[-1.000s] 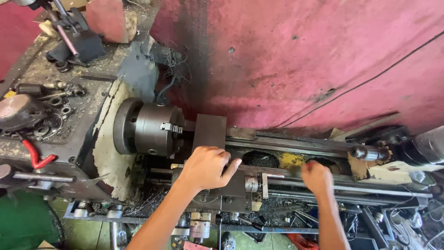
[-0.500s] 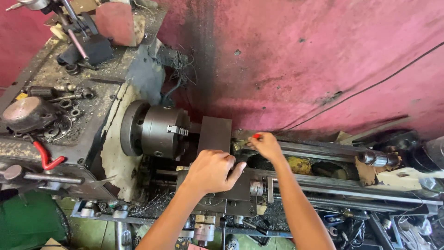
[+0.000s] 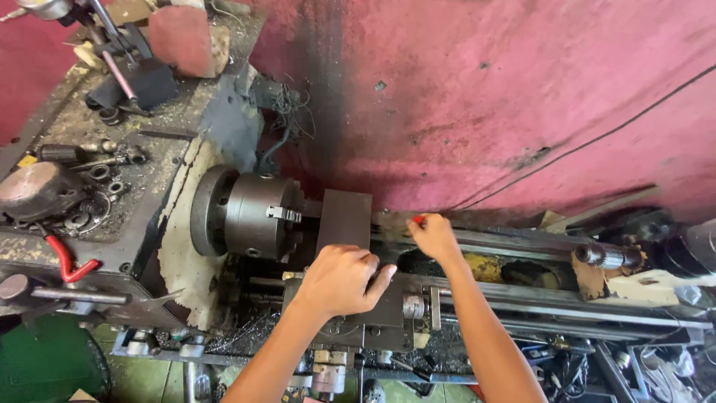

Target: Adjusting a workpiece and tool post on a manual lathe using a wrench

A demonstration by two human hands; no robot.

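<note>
A grimy metal lathe lies across the view, its dark round chuck (image 3: 257, 216) at the left. A dark rectangular block (image 3: 344, 220) stands just right of the chuck on the carriage (image 3: 388, 317). My left hand (image 3: 343, 280) rests curled on top of the carriage, just below that block. My right hand (image 3: 434, 237) reaches to the far side of the lathe bed, fingers closed around a small red-tipped object (image 3: 418, 219); what it is stays unclear.
The headstock top (image 3: 112, 164) holds rings, nuts and tools. A red-handled lever (image 3: 68, 261) sticks out at the left. The tailstock end (image 3: 608, 257) is at the right. A red wall (image 3: 485, 97) rises behind the lathe. Metal chips lie under the bed.
My right hand has moved from the front of the bed at the right to the far rail near the block, now holding a small red-tipped object. My left hand stays on the carriage.
</note>
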